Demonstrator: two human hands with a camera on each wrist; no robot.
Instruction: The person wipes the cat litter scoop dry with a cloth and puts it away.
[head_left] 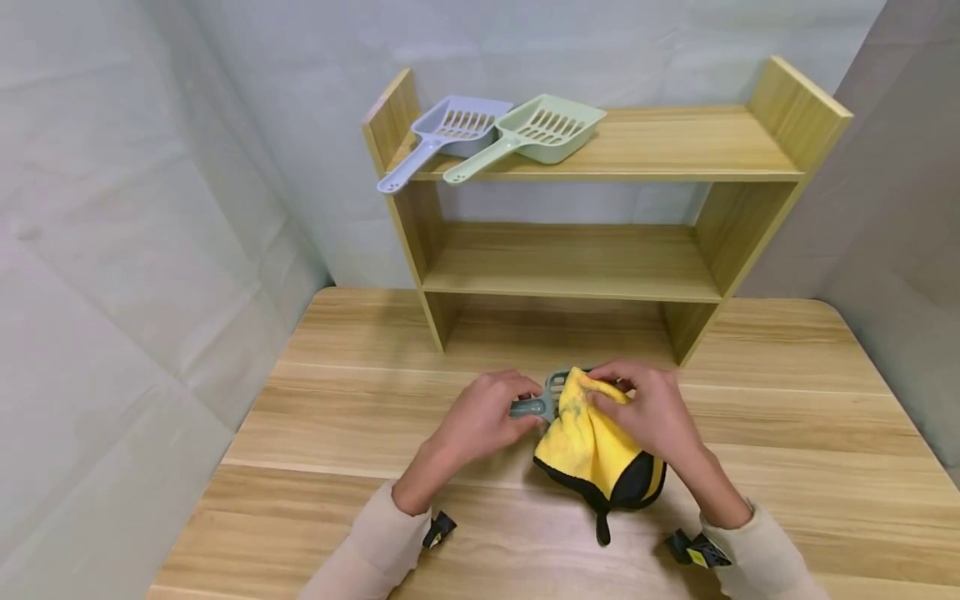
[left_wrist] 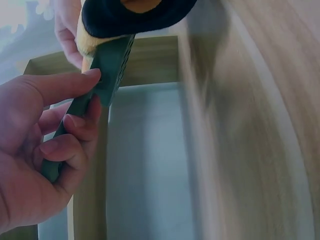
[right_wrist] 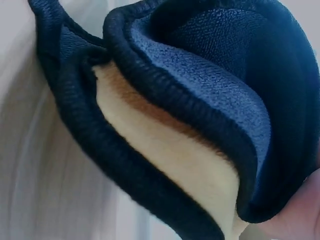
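Note:
My left hand grips the handle of a dark green slotted litter scoop over the table, its fingers curled round the handle in the left wrist view. A yellow cloth with black edging and a dark back drapes over the scoop's pan and hides most of it. My right hand pinches the cloth against the pan's far side. Below, the cloth hangs in folds, with a small black loop at its lower corner. Dark, folded fabric fills most of the right wrist view.
A wooden shelf unit stands at the back of the table. On its top board lie a lavender slotted scoop and a pale green one, side by side, handles jutting over the front edge. Light fabric hangs around the table.

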